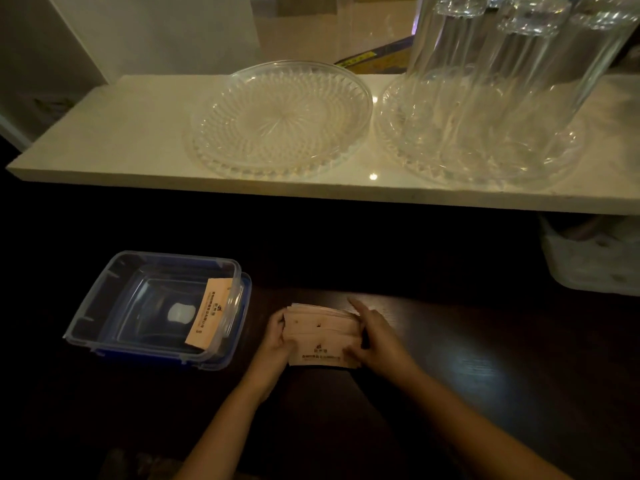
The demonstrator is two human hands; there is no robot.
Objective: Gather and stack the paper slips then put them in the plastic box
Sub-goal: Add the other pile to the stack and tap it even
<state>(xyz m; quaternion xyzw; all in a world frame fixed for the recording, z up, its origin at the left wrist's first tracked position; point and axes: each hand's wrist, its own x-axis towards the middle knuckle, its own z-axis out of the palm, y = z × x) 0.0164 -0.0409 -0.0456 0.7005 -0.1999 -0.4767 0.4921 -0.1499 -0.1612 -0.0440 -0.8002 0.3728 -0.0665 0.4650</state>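
A loose, fanned stack of pale paper slips (322,336) lies on the dark table, held from both sides. My left hand (275,337) grips its left edge and my right hand (372,332) presses its right edge, index finger stretched out. To the left stands the clear plastic box (104,299) on its blue lid. One orange-tinted slip (209,313) leans inside the box against its right wall.
A white shelf (121,133) runs across above the table, carrying a cut-glass plate (280,119) and a second plate (415,157) with upturned drinking glasses (512,74). A white container (588,261) sits under the shelf at right.
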